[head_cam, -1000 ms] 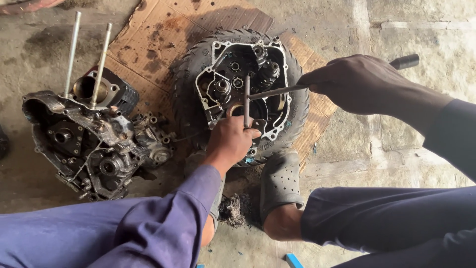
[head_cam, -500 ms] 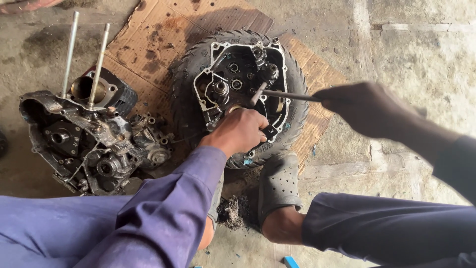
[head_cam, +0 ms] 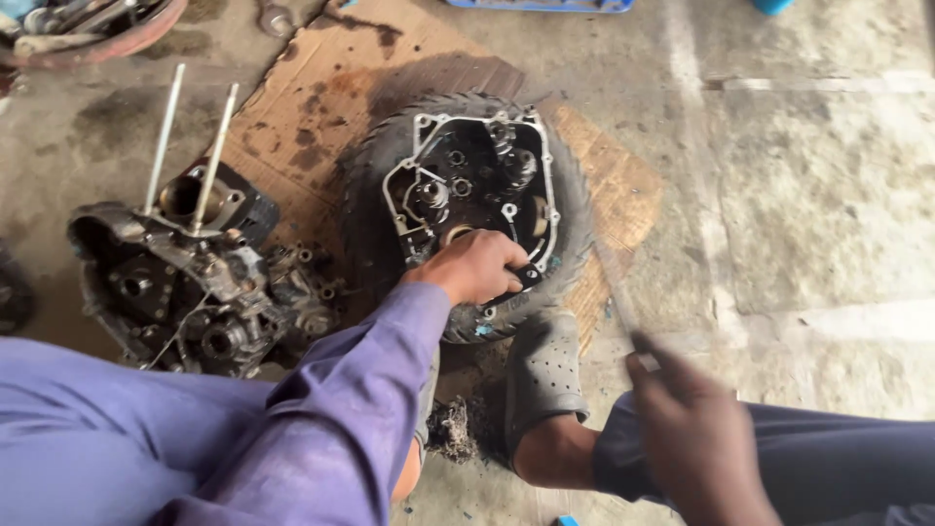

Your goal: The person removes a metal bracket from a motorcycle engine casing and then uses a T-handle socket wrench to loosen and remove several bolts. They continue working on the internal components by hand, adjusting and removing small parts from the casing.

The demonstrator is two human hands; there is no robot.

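An open engine crankcase half [head_cam: 474, 185] with gears inside lies in a small black tyre [head_cam: 362, 209] on brown cardboard [head_cam: 321, 88]. My left hand [head_cam: 474, 268] grips the near edge of the crankcase half, fingers curled over the rim. My right hand [head_cam: 687, 429] is low at the right, blurred, and closed on a thin metal rod tool [head_cam: 618, 297] that points up and away from the engine. My foot in a grey perforated shoe [head_cam: 542, 375] rests against the tyre's near side.
A second greasy engine block [head_cam: 185, 282] with two long studs [head_cam: 161, 136] stands to the left on the concrete floor. A reddish tray [head_cam: 107, 24] with parts is at the top left. A blue tray edge [head_cam: 545, 5] shows at the top.
My right hand has pulled the tool out of the crankcase and swung down to the lower right. My left hand slid onto the case's near rim.
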